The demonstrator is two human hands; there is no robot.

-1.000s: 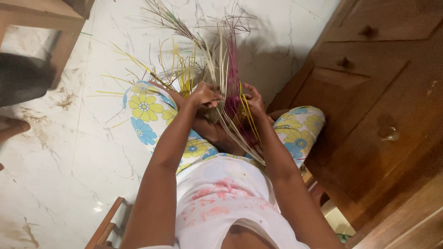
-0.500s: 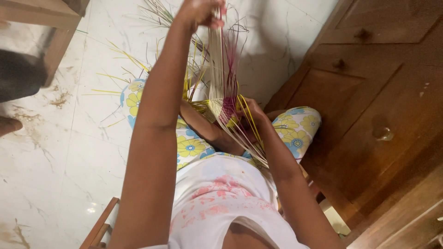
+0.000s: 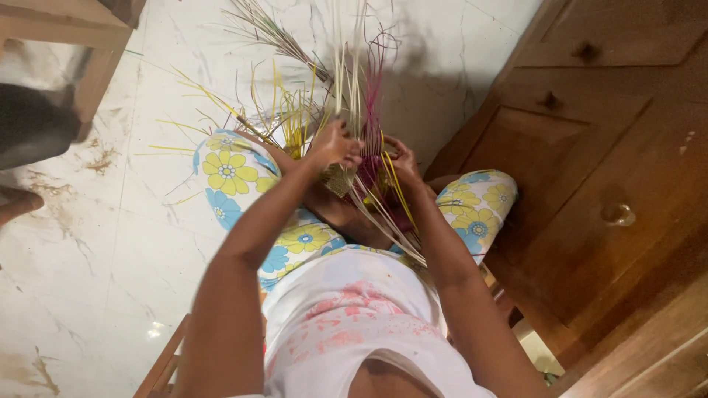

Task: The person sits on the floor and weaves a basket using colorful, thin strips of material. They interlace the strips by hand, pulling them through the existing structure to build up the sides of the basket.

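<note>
Hands over our lap: our left hand (image 3: pixel 335 145) is clenched on pale and yellow reed strips (image 3: pixel 352 81); our right hand (image 3: pixel 400 158) pinches the small woven straw piece with magenta strands (image 3: pixel 354 177), above our flowered knees and the white marble floor (image 3: pixel 96 243).

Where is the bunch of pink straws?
In the head view the pink straws stand upright near the top centre, between the left hand and the right hand, above the person's flowered lap, left of the wooden cabinet.

Warm indoor light, glare on the pale marble floor (image 3: pixel 110 243), dark shadow beside cabinet, slight blur
</note>
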